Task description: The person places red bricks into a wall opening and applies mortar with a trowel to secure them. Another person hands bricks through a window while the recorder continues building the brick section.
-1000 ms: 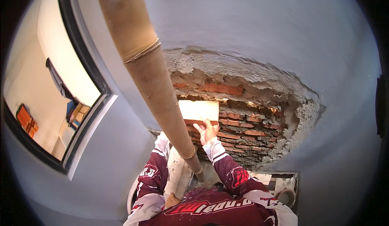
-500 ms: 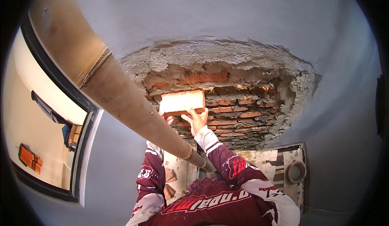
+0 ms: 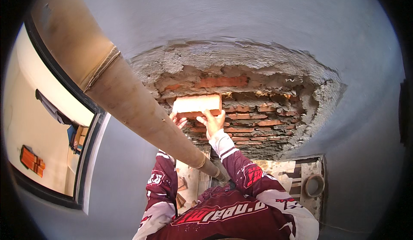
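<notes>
A pale orange brick (image 3: pixel 197 104), brightly lit on its upper face, lies level between my two hands at the upper left of a broken-out patch in the wall. My right hand (image 3: pixel 213 123) grips its right end, thumb against the near face. At the left end, my left hand (image 3: pixel 178 120) has its fingers on the brick's lower edge; the bamboo pole hides part of that wrist. Courses of red bricks with grey mortar (image 3: pixel 258 123) fill the patch beneath and to the right. Above the held brick, another red brick (image 3: pixel 221 81) is set in rough mortar.
A thick bamboo pole (image 3: pixel 142 104) slants from the upper left down past my left forearm. Left of it is a dark-framed window opening (image 3: pixel 92 154). Smooth grey wall (image 3: pixel 241 12) surrounds the patch. Below right, a round bucket (image 3: pixel 314 185) stands on boards; broken brick pieces (image 3: pixel 180 199) lie below left.
The view has shifted slightly, so the brick and hands appear a little further right. The left fingers show more clearly at the brick's edge. Both hands still hold it.
</notes>
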Motion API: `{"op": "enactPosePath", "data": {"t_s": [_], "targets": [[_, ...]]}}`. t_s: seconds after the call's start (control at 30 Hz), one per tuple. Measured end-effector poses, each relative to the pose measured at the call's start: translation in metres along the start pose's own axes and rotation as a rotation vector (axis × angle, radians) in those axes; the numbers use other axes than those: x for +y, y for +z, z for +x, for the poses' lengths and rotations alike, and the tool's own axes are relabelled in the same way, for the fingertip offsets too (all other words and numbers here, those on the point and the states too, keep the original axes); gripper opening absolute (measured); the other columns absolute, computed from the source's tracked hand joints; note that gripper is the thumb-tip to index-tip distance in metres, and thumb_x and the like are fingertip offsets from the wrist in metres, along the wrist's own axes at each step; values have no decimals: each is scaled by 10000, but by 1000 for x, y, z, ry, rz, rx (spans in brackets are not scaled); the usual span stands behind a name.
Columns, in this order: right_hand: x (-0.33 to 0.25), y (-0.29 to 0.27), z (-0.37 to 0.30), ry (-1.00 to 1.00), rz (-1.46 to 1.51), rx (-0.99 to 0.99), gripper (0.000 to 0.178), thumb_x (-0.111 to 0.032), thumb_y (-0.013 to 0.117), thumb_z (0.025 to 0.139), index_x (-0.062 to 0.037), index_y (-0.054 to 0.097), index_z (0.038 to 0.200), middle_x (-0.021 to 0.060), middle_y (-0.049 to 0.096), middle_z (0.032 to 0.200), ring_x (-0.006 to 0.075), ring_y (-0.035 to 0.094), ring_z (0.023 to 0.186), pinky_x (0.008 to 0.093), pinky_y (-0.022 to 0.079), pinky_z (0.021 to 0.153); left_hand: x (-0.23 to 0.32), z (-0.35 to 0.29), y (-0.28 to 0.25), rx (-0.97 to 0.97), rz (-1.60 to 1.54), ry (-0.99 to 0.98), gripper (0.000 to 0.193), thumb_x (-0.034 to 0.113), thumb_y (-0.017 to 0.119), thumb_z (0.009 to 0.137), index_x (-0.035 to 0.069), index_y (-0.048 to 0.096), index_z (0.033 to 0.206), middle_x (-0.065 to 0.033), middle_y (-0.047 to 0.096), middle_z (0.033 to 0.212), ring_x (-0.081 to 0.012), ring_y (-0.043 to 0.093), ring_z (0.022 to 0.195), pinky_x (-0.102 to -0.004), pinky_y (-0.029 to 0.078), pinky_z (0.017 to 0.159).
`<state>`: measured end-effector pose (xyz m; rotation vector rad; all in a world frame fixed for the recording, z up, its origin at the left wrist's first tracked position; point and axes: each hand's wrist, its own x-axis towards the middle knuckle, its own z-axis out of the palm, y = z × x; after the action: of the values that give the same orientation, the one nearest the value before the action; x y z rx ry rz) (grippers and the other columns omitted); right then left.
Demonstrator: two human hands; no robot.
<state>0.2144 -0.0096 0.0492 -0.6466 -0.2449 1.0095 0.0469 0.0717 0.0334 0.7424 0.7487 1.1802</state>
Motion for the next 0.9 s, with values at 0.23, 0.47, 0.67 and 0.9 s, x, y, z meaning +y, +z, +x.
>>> {"op": "enactPosePath", "data": {"t_s": [0.23,0.47,0.67,0.9], "targets": [[4,1,15,-2,-24,13,467,-64,735,813,-81,378,1115,66,567,967,159,586,780,408,604,723,4,6,14,-36,5,25,255,272,706,874,62,585,953,-48,600,871,-238,615,836,-379,532,802],[8,-4,40,27,-69,-36,530,-110,765,817,-51,357,1150,100,585,1006,193,644,849,381,594,690,8,36,10,31,68,-77,293,293,706,868,63,575,994,-85,601,937,-259,618,862,-397,531,819],[-9,-5,54,99,-347,-116,669,-328,830,766,100,497,1156,157,665,932,235,684,636,317,576,496,12,51,11,52,57,-99,261,276,697,870,71,562,957,-81,588,884,-291,615,841,-435,529,834],[-48,-35,28,-27,-1137,-166,404,-371,758,814,13,685,917,127,671,672,193,640,511,329,528,536,13,45,19,105,91,-67,263,251,708,875,49,581,984,-71,590,858,-240,620,758,-369,566,740]]}}
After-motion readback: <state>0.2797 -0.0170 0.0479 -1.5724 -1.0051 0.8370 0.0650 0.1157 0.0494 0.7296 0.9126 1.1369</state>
